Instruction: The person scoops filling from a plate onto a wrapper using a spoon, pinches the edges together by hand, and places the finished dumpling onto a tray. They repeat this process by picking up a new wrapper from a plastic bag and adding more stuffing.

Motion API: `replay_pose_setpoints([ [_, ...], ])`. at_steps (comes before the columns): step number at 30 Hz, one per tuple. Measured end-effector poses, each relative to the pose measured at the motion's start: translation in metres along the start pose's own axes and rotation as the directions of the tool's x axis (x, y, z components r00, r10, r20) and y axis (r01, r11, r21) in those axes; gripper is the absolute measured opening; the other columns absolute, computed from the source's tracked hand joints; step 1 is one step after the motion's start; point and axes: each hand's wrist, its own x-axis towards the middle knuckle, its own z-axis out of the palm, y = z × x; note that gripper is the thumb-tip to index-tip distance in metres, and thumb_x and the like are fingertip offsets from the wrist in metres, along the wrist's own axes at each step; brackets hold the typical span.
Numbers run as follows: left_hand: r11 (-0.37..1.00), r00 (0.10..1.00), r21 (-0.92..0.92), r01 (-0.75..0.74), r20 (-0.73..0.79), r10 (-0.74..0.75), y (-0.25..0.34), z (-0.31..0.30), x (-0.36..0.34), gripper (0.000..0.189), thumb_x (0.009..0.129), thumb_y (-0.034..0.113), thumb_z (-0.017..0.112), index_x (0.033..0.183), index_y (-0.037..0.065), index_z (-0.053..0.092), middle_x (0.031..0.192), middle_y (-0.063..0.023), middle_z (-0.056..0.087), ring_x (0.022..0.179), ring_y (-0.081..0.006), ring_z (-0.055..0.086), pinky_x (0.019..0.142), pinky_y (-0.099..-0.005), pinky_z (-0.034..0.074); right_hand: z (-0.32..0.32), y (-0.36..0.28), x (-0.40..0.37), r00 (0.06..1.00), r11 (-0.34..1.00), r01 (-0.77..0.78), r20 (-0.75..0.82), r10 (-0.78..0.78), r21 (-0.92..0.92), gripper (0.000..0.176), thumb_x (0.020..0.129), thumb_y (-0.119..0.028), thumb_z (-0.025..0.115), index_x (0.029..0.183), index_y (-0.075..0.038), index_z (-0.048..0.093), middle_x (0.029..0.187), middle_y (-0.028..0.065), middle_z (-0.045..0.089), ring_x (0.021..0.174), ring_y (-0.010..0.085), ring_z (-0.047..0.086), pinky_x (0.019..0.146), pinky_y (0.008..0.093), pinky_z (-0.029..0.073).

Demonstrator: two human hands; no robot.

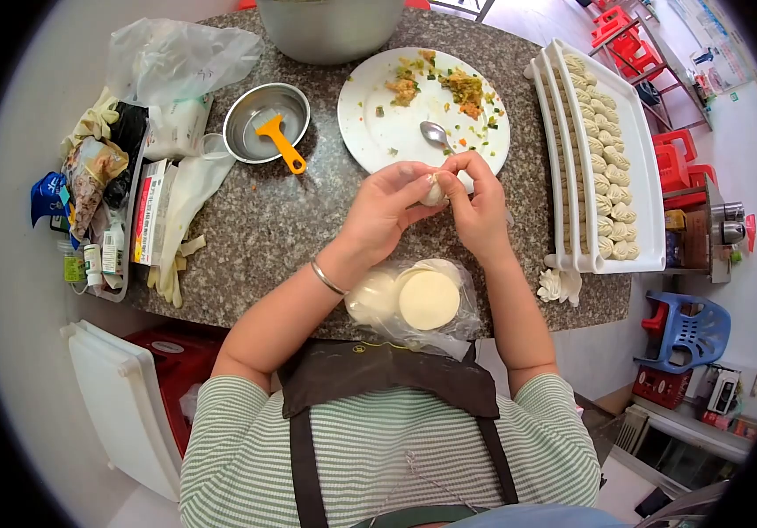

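Both hands meet over the near edge of a white plate (365, 132), pinching a small dumpling (435, 190) between them. My left hand (389, 204) cups its left side, thumb and fingers closed on the dough. On the other side, the thumb and forefinger of my right hand (480, 207) press at its top edge. Chopped filling (465, 92) with green and orange bits is scattered across the plate, where a metal spoon (436, 134) also lies. Close to my body, round dough wrappers (429, 299) sit stacked in a clear plastic bag (383, 321).
Stacked white trays (651, 211) at the right hold rows of pleated dumplings (612, 167). A steel bowl (238, 132) with an orange-handled scraper (282, 145) stands left of the plate. A large pot (330, 31) is behind. A cluttered bin (101, 194) lines the left edge; crumpled tissue (560, 286) lies right.
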Motion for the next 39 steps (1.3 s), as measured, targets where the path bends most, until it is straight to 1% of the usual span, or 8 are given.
replay_pose_setpoints([
  [8, 0.969, 0.979, 0.141, -0.202, 0.004, 0.203, -0.006, 0.001, -0.001, 0.012, 0.093, 0.011, 0.061, 0.104, 0.008, 0.057, 0.104, -0.0021, 0.062, 0.096, -0.0115, 0.061, 0.087, -0.0317, 0.054, 0.006, 0.003, -0.001, 0.992, 0.985, 0.122, -0.031, -0.126, -0.123, 0.008, 0.085, -0.009, 0.061, 0.086, -0.002, 0.058, 0.084, 0.0100, 0.061, 0.083, 0.0237, 0.057, 0.079, 0.0334, 0.044],
  [10, 0.967, 0.983, 0.174, -0.186, 0.025, 0.184, -0.006, 0.002, -0.001, 0.013, 0.094, 0.010, 0.059, 0.106, 0.007, 0.056, 0.108, -0.0034, 0.060, 0.099, -0.0115, 0.060, 0.088, -0.0318, 0.053, 0.003, 0.006, -0.003, 0.996, 0.997, 0.068, -0.052, -0.070, -0.034, 0.012, 0.090, -0.011, 0.063, 0.087, -0.001, 0.059, 0.084, 0.0022, 0.059, 0.080, 0.0102, 0.054, 0.075, 0.0231, 0.043],
  [14, 0.955, 0.976, 0.210, -0.209, 0.099, 0.192, -0.004, 0.001, 0.000, 0.016, 0.095, 0.011, 0.057, 0.111, 0.007, 0.056, 0.113, -0.0043, 0.059, 0.102, -0.0130, 0.060, 0.089, -0.0323, 0.052, 0.000, 0.002, -0.002, 0.998, 0.998, -0.019, -0.057, 0.023, 0.066, 0.012, 0.091, -0.012, 0.063, 0.087, -0.001, 0.059, 0.085, 0.0006, 0.059, 0.080, 0.0093, 0.053, 0.074, 0.0228, 0.043],
  [17, 0.977, 0.990, 0.163, -0.140, 0.050, 0.133, 0.004, 0.010, -0.004, 0.022, 0.097, 0.014, 0.053, 0.117, 0.004, 0.054, 0.114, -0.0059, 0.060, 0.104, -0.0145, 0.060, 0.091, -0.0322, 0.051, -0.002, 0.006, -0.002, 0.994, 0.987, -0.034, -0.094, 0.049, 0.155, 0.009, 0.088, -0.009, 0.062, 0.085, -0.001, 0.060, 0.084, 0.0026, 0.061, 0.083, 0.0107, 0.057, 0.079, 0.0249, 0.044],
  [19, 0.999, 0.993, 0.030, -0.015, 0.118, 0.011, 0.007, 0.004, 0.000, 0.026, 0.099, 0.016, 0.048, 0.120, 0.001, 0.052, 0.114, -0.0084, 0.060, 0.105, -0.0187, 0.062, 0.091, -0.0318, 0.052, -0.006, 0.008, 0.001, 0.977, 0.899, -0.155, -0.073, 0.201, 0.410, 0.009, 0.090, -0.010, 0.062, 0.089, -0.001, 0.063, 0.088, 0.0011, 0.062, 0.083, 0.0098, 0.056, 0.079, 0.0241, 0.044],
  [22, 0.997, 0.986, -0.037, 0.064, 0.156, -0.058, 0.011, 0.001, 0.000, 0.030, 0.100, 0.018, 0.047, 0.121, -0.004, 0.050, 0.115, -0.0125, 0.060, 0.105, -0.0258, 0.064, 0.087, -0.0301, 0.055, -0.013, 0.000, 0.005, 0.979, 0.872, -0.194, 0.028, 0.203, 0.448, 0.011, 0.090, -0.009, 0.063, 0.095, 0.000, 0.066, 0.092, 0.0007, 0.064, 0.084, 0.0093, 0.057, 0.079, 0.0237, 0.044],
  [31, 0.961, 0.960, -0.151, 0.230, 0.196, -0.199, 0.017, 0.000, -0.001, 0.037, 0.102, 0.023, 0.042, 0.123, -0.007, 0.050, 0.114, -0.0191, 0.063, 0.097, -0.0259, 0.067, 0.078, -0.0261, 0.059, -0.027, 0.006, 0.007, 0.987, 0.881, -0.150, 0.120, 0.106, 0.448, 0.009, 0.087, -0.005, 0.066, 0.094, 0.001, 0.068, 0.091, 0.0032, 0.064, 0.085, 0.0102, 0.058, 0.078, 0.0252, 0.045],
  [39, 0.961, 0.953, -0.164, 0.223, 0.243, -0.180, 0.013, -0.006, 0.001, 0.039, 0.101, 0.025, 0.046, 0.125, -0.005, 0.050, 0.114, -0.0134, 0.062, 0.098, -0.0241, 0.066, 0.081, -0.0266, 0.058, -0.023, 0.019, 0.007, 0.999, 0.900, -0.016, 0.033, 0.002, 0.436, 0.012, 0.082, -0.002, 0.070, 0.093, 0.000, 0.067, 0.090, 0.0047, 0.063, 0.087, 0.0138, 0.056, 0.080, 0.0285, 0.044],
])
